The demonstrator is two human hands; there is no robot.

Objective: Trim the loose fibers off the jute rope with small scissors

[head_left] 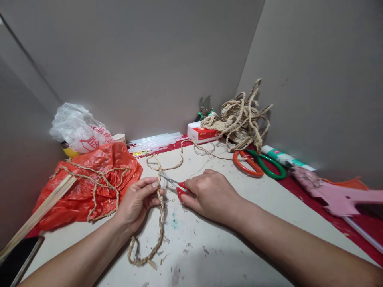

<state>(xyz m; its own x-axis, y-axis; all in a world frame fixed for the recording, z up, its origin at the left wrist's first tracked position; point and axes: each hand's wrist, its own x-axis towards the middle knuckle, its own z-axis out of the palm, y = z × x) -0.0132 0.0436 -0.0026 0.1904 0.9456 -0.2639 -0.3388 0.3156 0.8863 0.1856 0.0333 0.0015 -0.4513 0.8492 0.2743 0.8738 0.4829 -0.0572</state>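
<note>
A braided straw rope [161, 223] runs down the middle of the work surface, its near end curling in a loop. My left hand [140, 199] pinches it between thumb and fingers. My right hand [208, 193] grips a pair of small scissors [170, 180] with red handles, fingers in the loops. The blades point left and meet the rope just above my left fingertips; whether they are closed on it I cannot tell. Beyond the blades the rope loops back and trails right toward a large tangled bundle of braided rope [242, 119].
At left, a red plastic bag [89, 195] carries more rope and a pale bundle of strips [44, 211]; a white plastic bag [79, 125] stands behind. Clear sticks [155, 140], a red-and-white box [202, 132] and pruning shears [205, 108] line the back. Large scissors [248, 164] and a pink glue gun [344, 197] lie right.
</note>
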